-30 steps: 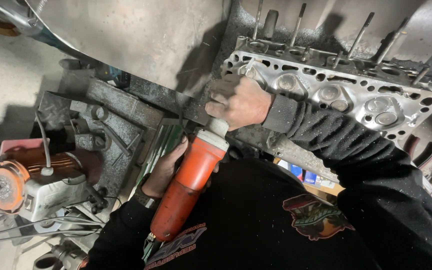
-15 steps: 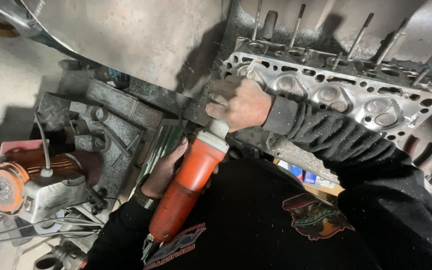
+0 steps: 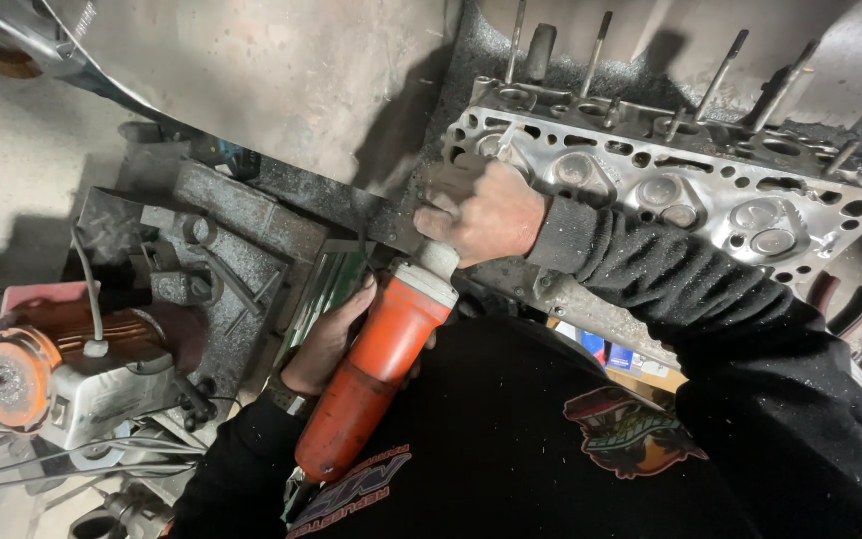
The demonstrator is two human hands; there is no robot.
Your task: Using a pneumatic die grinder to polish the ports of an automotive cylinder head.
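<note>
Gripping the orange grinder, the left hand wraps its body. The right hand clamps its front end, just beside the cylinder head.

Floor: pale concrete, dusty, below me.
Panel: large grey metal sheet, scuffed.
Light: dim, hard shadows.

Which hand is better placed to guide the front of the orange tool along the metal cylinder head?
Probably the right hand: it already covers the front of the orange power tool, against the cylinder head. The left hand grips the tool's body further back.
</note>
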